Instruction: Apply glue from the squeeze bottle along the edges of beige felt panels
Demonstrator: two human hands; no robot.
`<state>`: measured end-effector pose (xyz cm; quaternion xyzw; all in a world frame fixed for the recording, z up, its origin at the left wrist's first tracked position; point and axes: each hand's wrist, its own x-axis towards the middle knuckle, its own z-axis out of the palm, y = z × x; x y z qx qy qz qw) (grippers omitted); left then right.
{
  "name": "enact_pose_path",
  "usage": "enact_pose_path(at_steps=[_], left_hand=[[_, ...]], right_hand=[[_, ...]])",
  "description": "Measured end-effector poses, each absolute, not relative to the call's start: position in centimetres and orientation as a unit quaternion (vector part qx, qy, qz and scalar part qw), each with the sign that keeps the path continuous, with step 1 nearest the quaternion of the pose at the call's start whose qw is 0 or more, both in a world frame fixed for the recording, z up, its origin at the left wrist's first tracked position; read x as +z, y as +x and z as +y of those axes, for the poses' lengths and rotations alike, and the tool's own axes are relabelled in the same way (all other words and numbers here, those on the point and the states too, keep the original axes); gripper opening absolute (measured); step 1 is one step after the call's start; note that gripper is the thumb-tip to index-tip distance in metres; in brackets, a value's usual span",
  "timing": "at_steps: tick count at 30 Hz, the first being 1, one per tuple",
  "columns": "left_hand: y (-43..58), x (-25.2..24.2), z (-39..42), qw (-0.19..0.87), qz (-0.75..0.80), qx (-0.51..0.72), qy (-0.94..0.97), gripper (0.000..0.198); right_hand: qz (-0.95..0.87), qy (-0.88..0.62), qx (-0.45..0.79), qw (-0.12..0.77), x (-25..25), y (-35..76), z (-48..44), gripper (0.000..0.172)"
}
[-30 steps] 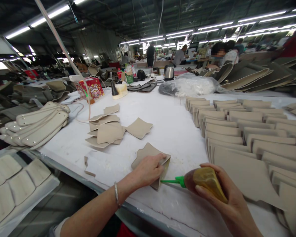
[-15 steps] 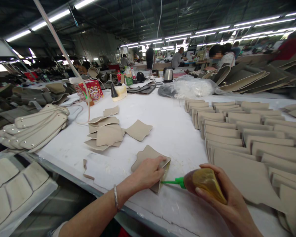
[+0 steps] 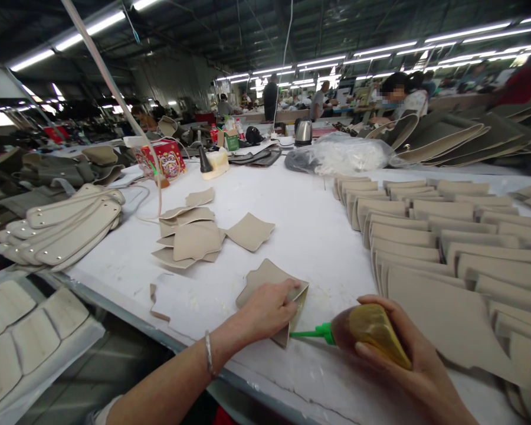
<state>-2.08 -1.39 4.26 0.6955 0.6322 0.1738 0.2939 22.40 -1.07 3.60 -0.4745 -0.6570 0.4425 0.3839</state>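
My left hand [image 3: 269,307] grips a beige leather piece [image 3: 262,275] near the table's front edge, its fingers bent over a folded-up corner with a shiny inner face. In my right hand [image 3: 402,348] is a squeeze bottle [image 3: 371,333] of amber liquid, lying on its side. Its thin green nozzle [image 3: 312,333] points left, with the tip at the piece's right edge, just below my left fingers. Whether the tip touches the piece I cannot tell. Beyond my left hand lie a single beige piece [image 3: 250,231] and a small loose pile [image 3: 196,239].
Rows of beige pieces [image 3: 433,283] stand close by on the right. Pale straps [image 3: 77,230] are stacked at the left. Farther back are a red box [image 3: 168,159], a block [image 3: 215,165], a plastic bag [image 3: 345,154] and a kettle [image 3: 303,132]. Several people work in the background.
The view has shifted very slightly. Both hands keep nearly the same pose, with the nozzle still beside the leather piece.
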Motion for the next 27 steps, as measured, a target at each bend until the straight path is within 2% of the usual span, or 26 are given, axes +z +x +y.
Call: enact_pose_path(at_steps=[7, 13, 18, 27], left_hand=[[-1.9, 4.5, -1.4, 0.298, 0.634, 0.168, 0.693, 0.05], [-2.0, 4.3, -1.3, 0.298, 0.634, 0.172, 0.693, 0.052], [-2.1, 4.2, -1.4, 0.301, 0.629, 0.17, 0.696, 0.051], [-2.3, 4.1, -1.3, 0.308, 0.626, 0.18, 0.693, 0.053]], right_hand=[[-0.696, -0.476, 0.34, 0.416, 2.8, 23.9, 1.1, 0.05], [-0.716, -0.443, 0.365, 0.397, 1.7, 24.2, 1.3, 0.053], [-0.721, -0.458, 0.308, 0.419, 1.8, 24.1, 1.9, 0.051], [-0.636, -0.5, 0.438, 0.392, 3.5, 21.8, -2.2, 0.051]])
